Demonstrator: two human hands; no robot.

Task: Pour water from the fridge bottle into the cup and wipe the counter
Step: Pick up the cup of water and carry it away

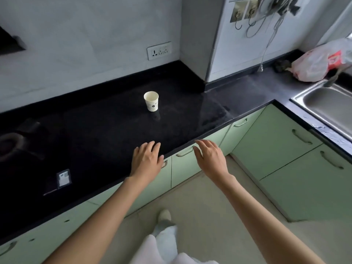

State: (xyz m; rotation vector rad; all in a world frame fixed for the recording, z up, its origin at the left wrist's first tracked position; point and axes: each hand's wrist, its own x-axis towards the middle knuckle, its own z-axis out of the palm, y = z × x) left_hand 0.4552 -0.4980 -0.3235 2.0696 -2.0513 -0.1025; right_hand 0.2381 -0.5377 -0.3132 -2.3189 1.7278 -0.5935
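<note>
You have one view only, from the camera on your head, tilted forward and steeply down. It looks from above over the front edge of the black desk (99,130), which runs from lower left to upper right, with the wall behind it at the top. Your own forearms reach in from the bottom, close to the lens. The wide angle bends the edges; the sink (323,103) sits at far right.
</note>
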